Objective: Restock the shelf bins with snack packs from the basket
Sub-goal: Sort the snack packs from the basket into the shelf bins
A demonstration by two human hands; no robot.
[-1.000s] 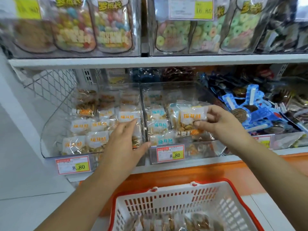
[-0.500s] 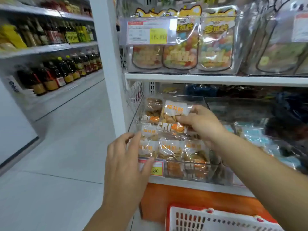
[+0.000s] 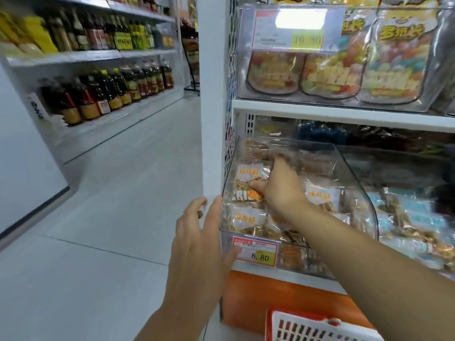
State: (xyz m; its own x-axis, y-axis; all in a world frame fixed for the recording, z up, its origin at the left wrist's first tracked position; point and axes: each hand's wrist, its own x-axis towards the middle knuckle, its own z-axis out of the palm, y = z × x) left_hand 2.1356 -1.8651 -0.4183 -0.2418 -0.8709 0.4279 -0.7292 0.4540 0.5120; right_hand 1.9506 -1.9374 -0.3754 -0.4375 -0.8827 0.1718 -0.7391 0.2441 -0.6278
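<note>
One orange-labelled clear snack pack [image 3: 248, 179] lies by the clear plastic bin's [image 3: 354, 178] left wall, right hand [image 3: 279, 190] pinching it, left hand [image 3: 197, 232] splayed; release next.

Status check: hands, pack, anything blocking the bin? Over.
Right hand in the clear bin, thumb pinching a snack pack. Left hand open at the bin's front corner, holding nothing. No obstruction seen; basket low right.

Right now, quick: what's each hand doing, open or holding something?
Left hand: open, fingers spread by the bin's front corner, holding nothing.
Right hand: closed on a pack inside the bin, thumb over its front.
</note>
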